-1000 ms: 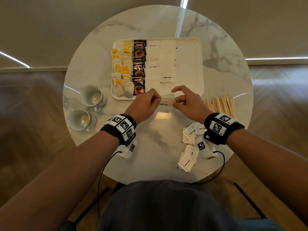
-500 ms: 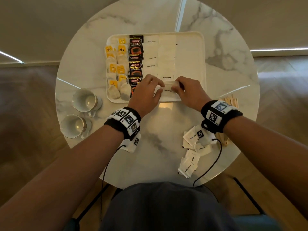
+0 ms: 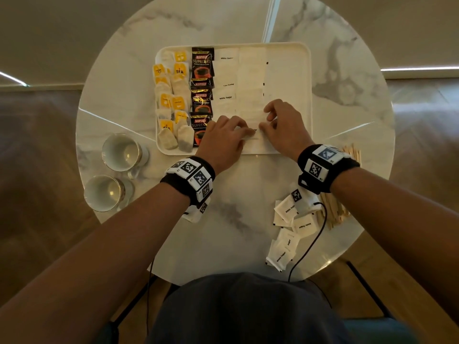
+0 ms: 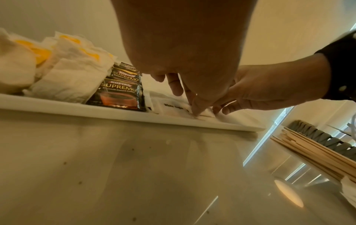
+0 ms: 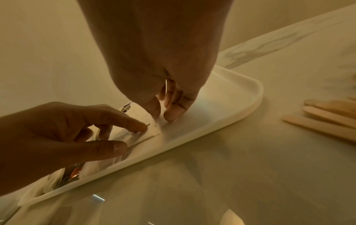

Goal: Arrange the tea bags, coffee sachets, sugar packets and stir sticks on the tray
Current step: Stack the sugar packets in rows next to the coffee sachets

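Note:
A white tray (image 3: 288, 75) holds rows of tea bags (image 3: 171, 100), coffee sachets (image 3: 201, 95) and two columns of sugar packets (image 3: 238, 83). One sugar packet (image 3: 255, 137) lies flat at the near end of the right column. My left hand (image 3: 244, 131) presses its left part with the index fingertip (image 5: 142, 127). My right hand (image 3: 264, 122) touches its right edge with thumb and finger tips (image 5: 171, 115), and neither hand pinches it. Loose sugar packets (image 3: 290, 227) and wooden stir sticks (image 3: 334, 212) lie on the table under my right forearm.
Two empty cups (image 3: 121, 152) (image 3: 104, 193) stand left of the tray on the round marble table (image 3: 238, 219). The tray's right third (image 3: 290, 95) is bare. Wrist cables hang off the table's near edge.
Both hands carried the sugar packet from above the table's near side onto the tray, laid it flat at the near end of the right column, and went from holding to pressing.

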{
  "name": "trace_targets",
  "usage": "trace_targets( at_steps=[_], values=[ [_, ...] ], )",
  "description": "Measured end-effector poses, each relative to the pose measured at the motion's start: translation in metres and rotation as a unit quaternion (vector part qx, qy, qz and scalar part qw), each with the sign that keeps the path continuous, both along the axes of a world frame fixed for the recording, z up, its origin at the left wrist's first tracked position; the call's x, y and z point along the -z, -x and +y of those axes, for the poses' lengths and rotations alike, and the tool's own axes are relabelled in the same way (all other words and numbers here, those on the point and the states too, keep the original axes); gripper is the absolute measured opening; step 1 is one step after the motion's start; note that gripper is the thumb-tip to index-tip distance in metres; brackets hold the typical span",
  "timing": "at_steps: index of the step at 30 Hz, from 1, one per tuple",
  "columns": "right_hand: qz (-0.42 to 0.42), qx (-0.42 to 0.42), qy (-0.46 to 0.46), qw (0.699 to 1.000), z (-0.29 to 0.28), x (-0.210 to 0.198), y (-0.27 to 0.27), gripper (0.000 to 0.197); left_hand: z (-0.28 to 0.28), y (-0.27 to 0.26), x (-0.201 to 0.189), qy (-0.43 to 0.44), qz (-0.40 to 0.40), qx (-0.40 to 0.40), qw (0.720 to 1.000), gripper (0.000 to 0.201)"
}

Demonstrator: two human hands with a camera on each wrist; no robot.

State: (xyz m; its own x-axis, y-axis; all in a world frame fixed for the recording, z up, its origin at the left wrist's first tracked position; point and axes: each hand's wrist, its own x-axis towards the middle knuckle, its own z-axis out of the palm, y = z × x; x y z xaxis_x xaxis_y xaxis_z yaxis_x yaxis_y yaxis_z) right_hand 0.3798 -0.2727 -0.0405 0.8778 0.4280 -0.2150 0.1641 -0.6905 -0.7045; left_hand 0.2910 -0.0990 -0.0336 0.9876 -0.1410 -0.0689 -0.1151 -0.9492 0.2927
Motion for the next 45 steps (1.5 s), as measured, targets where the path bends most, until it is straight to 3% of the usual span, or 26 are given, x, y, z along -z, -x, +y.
trace_targets(
  at_steps=[4, 11, 20, 26, 30, 37, 41, 45],
  values=[
    [-0.012, -0.002, 0.003, 1.0, -0.004, -0.003, 0.003, 0.028, -0.001, 0.002, -0.003, 0.012, 0.013, -0.01, 1.0, 0.033],
    [-0.024, -0.033, -0.004, 0.999, -0.022, -0.024, 0.018, 0.014, -0.013, 0.024, -0.014, 0.044, 0.013, -0.023, 0.999, 0.024],
    [0.017, -0.06, 0.024, 0.998, -0.075, -0.037, 0.078, 0.008, -0.061, 0.087, -0.009, 0.069, 0.075, 0.051, 0.994, 0.018],
    [0.066, -0.061, 0.063, 0.994, -0.121, -0.035, 0.117, 0.009, -0.102, 0.105, -0.002, 0.014, 0.151, 0.035, 0.988, 0.048],
    [0.083, -0.074, 0.087, 0.99, -0.144, -0.028, 0.133, 0.009, -0.122, 0.107, 0.002, -0.014, 0.155, 0.01, 0.988, 0.059],
    [0.089, -0.103, 0.076, 0.988, -0.157, -0.025, 0.138, 0.012, -0.132, 0.104, -0.001, -0.006, 0.175, 0.0, 0.985, 0.041],
    [0.097, -0.104, 0.065, 0.988, -0.158, -0.025, 0.136, 0.015, -0.133, 0.104, 0.0, 0.022, 0.179, -0.015, 0.983, 0.02],
    [0.116, -0.107, 0.067, 0.985, -0.158, -0.026, 0.133, 0.018, -0.131, 0.104, 0.002, 0.02, 0.182, -0.005, 0.983, 0.019]
  ],
)
